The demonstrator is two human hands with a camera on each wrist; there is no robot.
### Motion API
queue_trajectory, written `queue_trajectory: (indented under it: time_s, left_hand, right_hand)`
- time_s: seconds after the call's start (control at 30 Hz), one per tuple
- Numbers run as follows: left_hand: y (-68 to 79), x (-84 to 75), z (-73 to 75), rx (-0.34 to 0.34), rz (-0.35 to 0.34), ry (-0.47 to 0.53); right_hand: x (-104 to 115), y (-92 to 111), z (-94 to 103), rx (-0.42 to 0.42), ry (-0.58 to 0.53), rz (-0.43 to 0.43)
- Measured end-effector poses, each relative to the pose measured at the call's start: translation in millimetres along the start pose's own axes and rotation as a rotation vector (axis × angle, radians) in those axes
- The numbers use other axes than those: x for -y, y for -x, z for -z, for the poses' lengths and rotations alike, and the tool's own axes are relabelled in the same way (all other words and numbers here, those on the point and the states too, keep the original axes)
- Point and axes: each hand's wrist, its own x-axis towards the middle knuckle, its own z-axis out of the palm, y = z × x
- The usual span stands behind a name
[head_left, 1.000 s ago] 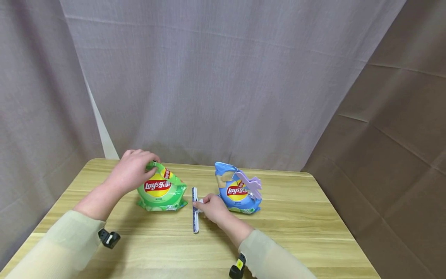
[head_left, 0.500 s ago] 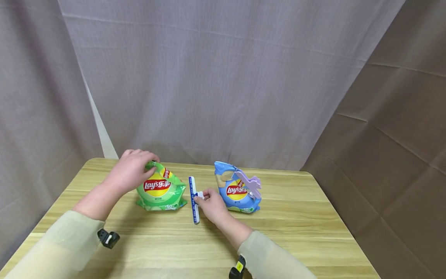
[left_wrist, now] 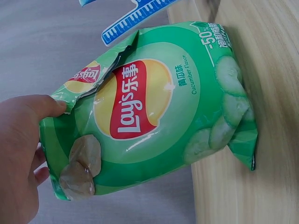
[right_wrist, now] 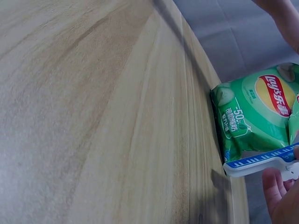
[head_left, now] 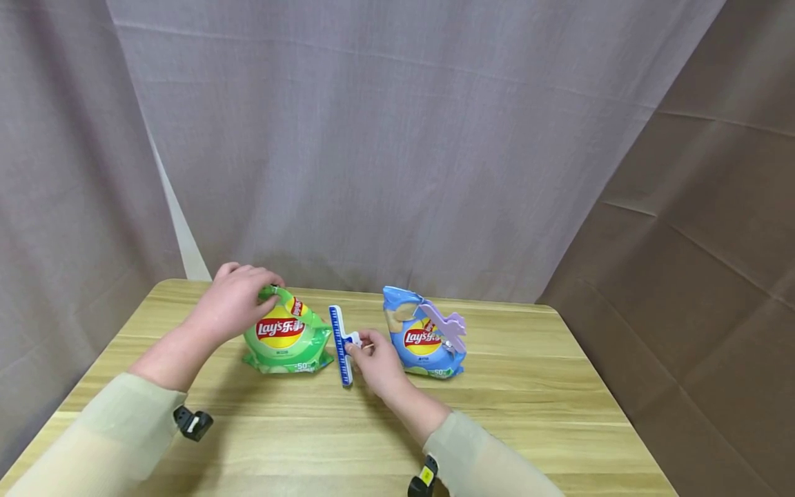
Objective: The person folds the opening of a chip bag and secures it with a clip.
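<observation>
My left hand [head_left: 241, 298] pinches the folded top of a green Lay's chip bag [head_left: 282, 348], which stands on the table. In the left wrist view the thumb presses the folded-over flap of the bag [left_wrist: 145, 98], fingers behind it. Between the two bags, my right hand [head_left: 377, 362] grips a white and blue bag clip [head_left: 341, 345] by its handle. The clip's long bar stands slightly tilted, just right of the green bag. In the right wrist view the clip bar [right_wrist: 261, 158] lies close along the bag's side; whether they touch I cannot tell.
A blue Lay's bag [head_left: 424, 348] stands to the right of my right hand, its folded corner held by a purple clip [head_left: 446, 326]. The wooden table [head_left: 528, 407] ends at a grey curtain [head_left: 397, 138] behind; a brown curtain hangs at right.
My right hand has raised the clip up off the table and moved it a little left, toward the green bag, tilting its bar. The left hand stays on the bag.
</observation>
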Motion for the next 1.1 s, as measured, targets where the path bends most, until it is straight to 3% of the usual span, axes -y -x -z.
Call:
queue_trajectory:
  time_s: [0.43, 0.6, 1.1]
  left_hand:
    - [0.8, 0.2, 0.2, -0.006, -0.011, -0.005]
    - [0.9, -0.6, 0.4, -0.008, -0.015, -0.018]
    - [2.0, -1.7, 1.1, -0.004, -0.025, -0.022]
  right_hand:
    - [6, -1, 3.6, -0.01, 0.053, 0.019]
    - [11, -1, 5.4, -0.025, 0.13, 0.067]
    - [23, -4, 4.7, 0.065, 0.251, 0.168]
